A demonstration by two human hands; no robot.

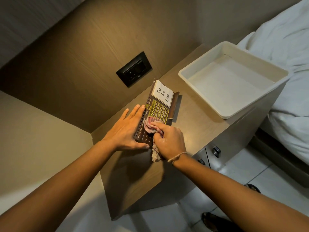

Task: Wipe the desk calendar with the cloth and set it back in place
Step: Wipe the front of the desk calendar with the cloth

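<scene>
A dark brown desk calendar point(158, 109) with a gold date grid and a white "To Do List" note lies flat on the bedside table point(197, 118), close to the wall. My left hand point(127, 129) rests flat against the calendar's left edge, fingers spread, its thumb along the near end. My right hand point(168, 139) is closed on a bunched pinkish cloth point(150, 125) and presses it onto the calendar's near half. A tail of the cloth hangs out below that hand. The calendar's near right corner is hidden under the hand.
A white plastic tub point(205, 67) stands on the table's far right part. A black socket panel point(133, 71) is set in the wall behind the calendar. A bed with white sheets point(287, 47) lies to the right. Drawer knobs point(216, 150) show on the table's front above a tiled floor.
</scene>
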